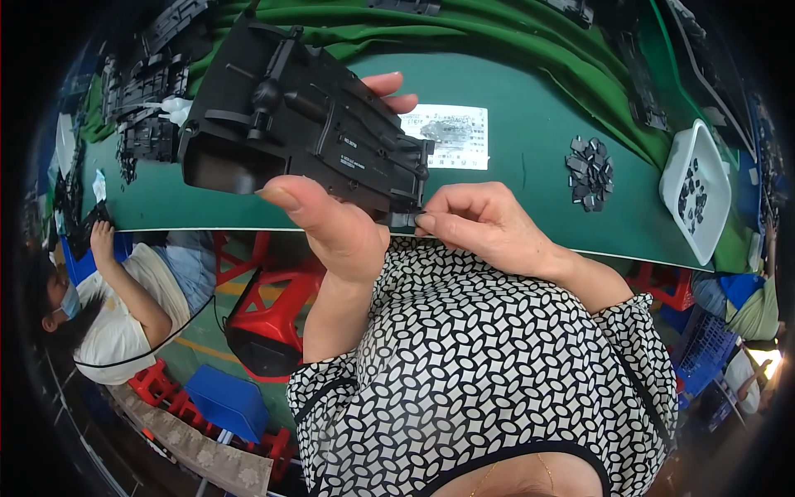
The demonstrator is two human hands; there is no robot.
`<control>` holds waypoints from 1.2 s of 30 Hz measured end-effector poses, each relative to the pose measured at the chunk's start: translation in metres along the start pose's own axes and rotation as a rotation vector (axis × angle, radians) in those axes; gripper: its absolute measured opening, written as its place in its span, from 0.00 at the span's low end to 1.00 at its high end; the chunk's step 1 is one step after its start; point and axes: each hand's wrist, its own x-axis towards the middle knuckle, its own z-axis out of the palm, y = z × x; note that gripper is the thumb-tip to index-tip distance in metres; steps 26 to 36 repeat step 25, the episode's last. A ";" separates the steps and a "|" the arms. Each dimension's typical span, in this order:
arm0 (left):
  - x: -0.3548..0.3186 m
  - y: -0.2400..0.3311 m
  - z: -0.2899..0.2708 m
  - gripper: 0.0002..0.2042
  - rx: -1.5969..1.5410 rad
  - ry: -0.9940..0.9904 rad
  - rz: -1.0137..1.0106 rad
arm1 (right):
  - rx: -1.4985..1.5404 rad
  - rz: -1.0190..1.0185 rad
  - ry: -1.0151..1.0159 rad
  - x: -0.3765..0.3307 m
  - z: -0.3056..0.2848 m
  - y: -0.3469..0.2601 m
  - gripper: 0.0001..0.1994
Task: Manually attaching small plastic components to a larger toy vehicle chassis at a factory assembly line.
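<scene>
My left hand (341,234) grips a large black plastic toy-car chassis (335,137) from below, thumb on the near side and fingertips showing past the far edge. The chassis is tilted above the table's front edge, with its moulded underside towards me. At its narrow right end, my right hand (490,225) is closed in a pinch, thumb against forefinger. A small dark plastic piece (402,219) shows at those fingertips, touching or very close to the chassis. The fingers partly cover it, and I cannot tell whether it is seated.
The green table (522,108) holds a printed paper sheet (464,153), a pile of small black pieces (590,174) and a white tray (702,224) with more pieces. Black chassis parts (153,83) lie at the left. Green cloth (464,31) runs behind. A co-worker (137,306) sits at the left.
</scene>
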 end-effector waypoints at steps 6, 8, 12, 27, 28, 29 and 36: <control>-0.002 0.001 0.002 0.48 0.034 -0.007 0.006 | 0.007 -0.037 0.002 -0.001 0.001 -0.002 0.10; -0.003 0.002 0.004 0.48 0.051 -0.008 0.016 | 0.001 -0.024 -0.006 -0.001 0.000 -0.004 0.10; -0.002 0.002 0.000 0.49 0.045 -0.017 0.002 | -0.010 -0.013 -0.016 0.002 0.002 -0.006 0.10; 0.004 -0.002 -0.013 0.48 -0.315 0.030 -0.206 | -0.304 -0.186 0.022 -0.010 -0.015 -0.006 0.09; 0.004 -0.002 -0.013 0.48 -0.315 0.030 -0.206 | -0.304 -0.186 0.022 -0.010 -0.015 -0.006 0.09; 0.004 -0.002 -0.013 0.48 -0.315 0.030 -0.206 | -0.304 -0.186 0.022 -0.010 -0.015 -0.006 0.09; 0.004 -0.002 -0.013 0.48 -0.315 0.030 -0.206 | -0.304 -0.186 0.022 -0.010 -0.015 -0.006 0.09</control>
